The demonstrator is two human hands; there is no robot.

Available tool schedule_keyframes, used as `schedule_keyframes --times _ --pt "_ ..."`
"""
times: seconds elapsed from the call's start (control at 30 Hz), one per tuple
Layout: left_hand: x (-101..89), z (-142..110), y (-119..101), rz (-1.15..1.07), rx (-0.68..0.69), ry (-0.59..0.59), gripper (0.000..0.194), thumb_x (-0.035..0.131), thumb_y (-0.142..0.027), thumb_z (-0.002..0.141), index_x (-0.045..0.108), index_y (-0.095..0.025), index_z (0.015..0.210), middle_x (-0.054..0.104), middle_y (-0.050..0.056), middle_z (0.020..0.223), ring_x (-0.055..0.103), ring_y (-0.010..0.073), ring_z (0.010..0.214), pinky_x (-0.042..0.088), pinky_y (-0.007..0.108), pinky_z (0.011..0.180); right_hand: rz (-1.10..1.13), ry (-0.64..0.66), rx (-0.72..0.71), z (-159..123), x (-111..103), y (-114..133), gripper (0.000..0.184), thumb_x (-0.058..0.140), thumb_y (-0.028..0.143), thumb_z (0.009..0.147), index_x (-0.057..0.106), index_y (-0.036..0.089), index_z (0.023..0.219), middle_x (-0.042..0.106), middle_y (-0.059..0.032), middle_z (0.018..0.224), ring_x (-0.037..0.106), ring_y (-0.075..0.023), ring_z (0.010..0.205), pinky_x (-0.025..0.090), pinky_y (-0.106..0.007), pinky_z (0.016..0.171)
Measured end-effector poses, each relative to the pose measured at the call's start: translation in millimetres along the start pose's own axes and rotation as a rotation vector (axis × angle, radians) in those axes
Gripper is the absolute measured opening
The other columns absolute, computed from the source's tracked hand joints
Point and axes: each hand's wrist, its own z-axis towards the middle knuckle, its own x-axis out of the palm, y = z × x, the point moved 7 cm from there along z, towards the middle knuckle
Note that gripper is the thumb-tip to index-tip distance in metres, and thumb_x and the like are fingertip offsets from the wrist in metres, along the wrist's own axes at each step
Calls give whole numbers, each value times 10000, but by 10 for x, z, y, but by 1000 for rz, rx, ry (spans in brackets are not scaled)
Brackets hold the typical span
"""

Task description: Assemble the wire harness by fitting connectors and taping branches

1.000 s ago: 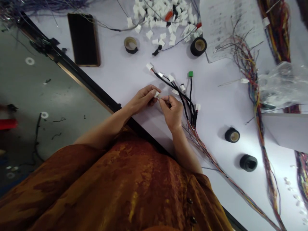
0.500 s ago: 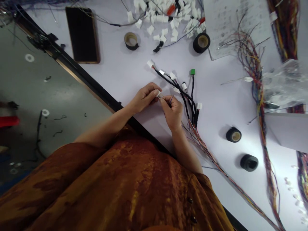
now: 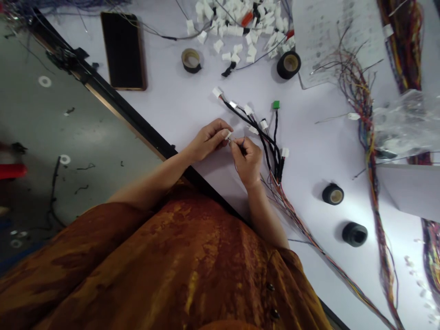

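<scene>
White plastic connector housing (image 3: 227, 134) is held between the thumb and fingertips of the left hand (image 3: 208, 141), which is closed firmly on it. The housing is kept just above the lavender-white work table (image 3: 309, 151), in front of the body, and its end is presented toward the right hand (image 3: 248, 162). The right thumb and fingertips are brought together on a thin wire (image 3: 235, 143), although the wire is partly hidden by the fingers and its tip cannot be clearly made out. The two hands are nearly touching, an arrangement that appears suited to fine alignment at the housing.

A black wire harness (image 3: 256, 124) is laid just beside the right hand, with its white connectors spread apart, seemingly for separate access. A green connector (image 3: 276, 105) is fitted at the end of one black lead. Loose multicoloured wires (image 3: 292, 201) extend from the harness toward the lower right. Further off, a pile of white connector housings (image 3: 237, 34) and rolls of black tape (image 3: 282, 68) are set out on the table, apparently within reach, near a printed paper sheet (image 3: 323, 32).
</scene>
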Motion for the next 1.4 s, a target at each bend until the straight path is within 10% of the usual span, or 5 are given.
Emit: schedule_keyframes --times 1.4 --pt "58 -35 -86 158 110 23 351 578 -522 938 604 -172 961 515 -27 630 470 85 539 385 202 503 45 -35 -100 -9 129 -39 225 459 327 1000 467 224 800 499 39 690 449 -108 639 384 -268 659"
